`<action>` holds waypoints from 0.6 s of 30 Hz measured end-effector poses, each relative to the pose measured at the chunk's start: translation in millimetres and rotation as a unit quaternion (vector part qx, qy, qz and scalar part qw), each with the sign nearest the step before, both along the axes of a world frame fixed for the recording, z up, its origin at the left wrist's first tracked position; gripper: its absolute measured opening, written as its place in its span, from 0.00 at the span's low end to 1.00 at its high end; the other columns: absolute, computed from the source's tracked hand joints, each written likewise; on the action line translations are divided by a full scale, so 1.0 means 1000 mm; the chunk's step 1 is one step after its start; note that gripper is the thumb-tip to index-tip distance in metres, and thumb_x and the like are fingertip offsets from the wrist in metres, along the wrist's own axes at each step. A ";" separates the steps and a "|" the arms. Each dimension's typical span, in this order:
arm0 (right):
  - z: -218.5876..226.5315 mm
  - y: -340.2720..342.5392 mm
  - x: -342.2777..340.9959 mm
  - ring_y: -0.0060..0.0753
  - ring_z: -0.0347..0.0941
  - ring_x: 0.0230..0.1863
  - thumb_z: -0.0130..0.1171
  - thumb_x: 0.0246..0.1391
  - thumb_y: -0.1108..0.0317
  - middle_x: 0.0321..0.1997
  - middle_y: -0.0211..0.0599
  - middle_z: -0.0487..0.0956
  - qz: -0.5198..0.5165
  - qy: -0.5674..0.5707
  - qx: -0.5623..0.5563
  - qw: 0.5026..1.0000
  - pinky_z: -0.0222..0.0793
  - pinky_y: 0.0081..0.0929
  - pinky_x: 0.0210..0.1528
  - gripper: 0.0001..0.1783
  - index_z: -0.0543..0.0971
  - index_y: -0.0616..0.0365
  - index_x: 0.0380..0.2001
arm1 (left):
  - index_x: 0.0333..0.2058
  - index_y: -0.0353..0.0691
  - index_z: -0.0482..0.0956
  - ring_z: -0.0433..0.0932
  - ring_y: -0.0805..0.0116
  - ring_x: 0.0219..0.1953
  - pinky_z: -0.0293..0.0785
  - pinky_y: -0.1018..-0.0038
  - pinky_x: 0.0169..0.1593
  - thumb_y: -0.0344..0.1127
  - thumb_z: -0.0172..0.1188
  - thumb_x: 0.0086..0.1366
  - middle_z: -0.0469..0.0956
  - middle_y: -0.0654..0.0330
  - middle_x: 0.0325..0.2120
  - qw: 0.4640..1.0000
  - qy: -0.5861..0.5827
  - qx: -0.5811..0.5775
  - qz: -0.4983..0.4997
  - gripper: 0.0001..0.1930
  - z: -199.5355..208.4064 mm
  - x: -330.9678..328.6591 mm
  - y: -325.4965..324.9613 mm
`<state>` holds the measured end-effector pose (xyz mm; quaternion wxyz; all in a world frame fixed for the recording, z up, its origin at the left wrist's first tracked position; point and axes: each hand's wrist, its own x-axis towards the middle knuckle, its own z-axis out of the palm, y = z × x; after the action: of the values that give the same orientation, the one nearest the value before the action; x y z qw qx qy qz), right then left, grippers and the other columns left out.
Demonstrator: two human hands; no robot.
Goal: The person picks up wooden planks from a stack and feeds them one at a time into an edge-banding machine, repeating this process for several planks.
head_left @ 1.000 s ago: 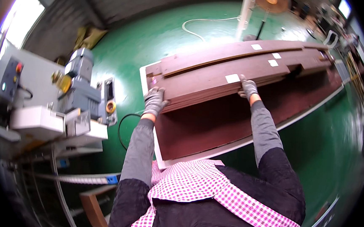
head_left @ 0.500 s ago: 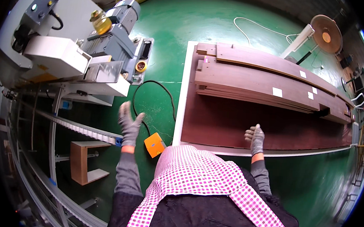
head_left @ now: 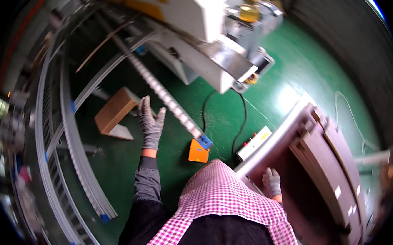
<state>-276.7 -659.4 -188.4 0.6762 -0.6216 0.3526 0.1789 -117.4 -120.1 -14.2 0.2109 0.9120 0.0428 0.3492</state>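
Note:
My left hand (head_left: pixel 151 124), in a grey glove, is held out over the floor with thumb and fingers apart and nothing in it. It is nearest to a brown U-shaped wooden piece (head_left: pixel 115 111) and a rail with a row of white rollers (head_left: pixel 164 93). On the right, my right hand (head_left: pixel 272 181), gloved too, hangs over the dark red surface of a low platform (head_left: pixel 286 204). Its fingers are loosely bent and slightly apart, holding nothing that I can see. Stacked brown boards (head_left: pixel 322 177) with white labels lie on that platform, beyond this hand.
An orange foot-pedal-like box (head_left: pixel 198 153) sits on the green floor ahead, with a black cable (head_left: pixel 244 112) nearby. A white box with red buttons (head_left: pixel 255 144) stands against the platform. A large machine (head_left: pixel 181 12) fills the far side. Curved metal roller rails (head_left: pixel 74 146) run along the left.
My view has turned left, so the machine and rails swing toward the middle and the boards to the right. Both hands stay empty, the left one now near the U-shaped wooden piece.

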 end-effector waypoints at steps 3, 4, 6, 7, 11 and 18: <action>-0.014 0.006 0.001 0.23 0.67 0.14 0.54 0.67 0.58 0.19 0.30 0.74 0.033 0.029 -0.114 0.992 0.62 0.25 0.14 0.11 0.74 0.53 0.37 | 0.66 0.40 0.63 0.64 0.48 0.66 0.60 0.58 0.69 0.45 0.69 0.61 0.66 0.47 0.63 0.999 0.008 0.001 0.044 0.38 0.011 0.007 0.031; -0.015 0.005 0.002 0.23 0.67 0.14 0.53 0.67 0.58 0.18 0.30 0.74 0.019 0.056 -0.130 0.990 0.63 0.26 0.14 0.11 0.74 0.53 0.37 | 0.66 0.40 0.63 0.64 0.48 0.66 0.60 0.58 0.69 0.45 0.69 0.61 0.65 0.47 0.63 0.998 0.015 0.001 0.055 0.38 0.014 0.011 0.041; -0.017 0.004 0.006 0.26 0.69 0.14 0.53 0.66 0.58 0.18 0.31 0.75 0.017 0.064 -0.152 0.986 0.65 0.27 0.14 0.10 0.74 0.52 0.36 | 0.66 0.40 0.62 0.64 0.47 0.66 0.60 0.57 0.69 0.44 0.69 0.61 0.65 0.45 0.64 0.997 0.017 0.006 0.071 0.39 0.017 0.020 0.059; -0.016 0.003 0.009 0.27 0.69 0.14 0.53 0.66 0.59 0.18 0.32 0.75 0.016 0.072 -0.147 0.986 0.66 0.28 0.14 0.09 0.73 0.52 0.35 | 0.66 0.40 0.62 0.64 0.47 0.66 0.60 0.57 0.69 0.44 0.69 0.61 0.65 0.45 0.63 0.997 0.013 0.008 0.072 0.39 0.017 0.026 0.066; -0.011 0.004 0.013 0.29 0.69 0.13 0.53 0.65 0.60 0.17 0.33 0.75 0.005 0.085 -0.135 0.987 0.66 0.30 0.14 0.10 0.72 0.51 0.31 | 0.67 0.40 0.62 0.63 0.46 0.66 0.60 0.58 0.69 0.43 0.70 0.60 0.65 0.43 0.64 0.997 0.022 -0.001 0.072 0.40 0.011 0.054 0.092; -0.017 0.014 0.014 0.27 0.63 0.10 0.53 0.65 0.60 0.15 0.32 0.71 -0.057 0.072 -0.152 0.984 0.59 0.29 0.11 0.10 0.71 0.50 0.30 | 0.69 0.43 0.59 0.63 0.42 0.66 0.61 0.53 0.67 0.48 0.71 0.57 0.63 0.42 0.64 0.996 0.048 0.025 0.066 0.45 -0.007 0.112 0.138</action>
<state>-263.1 -645.9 -205.2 0.5555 -0.6817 0.4583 0.1292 -5.3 18.1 -21.6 0.1622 0.9279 0.1041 0.3191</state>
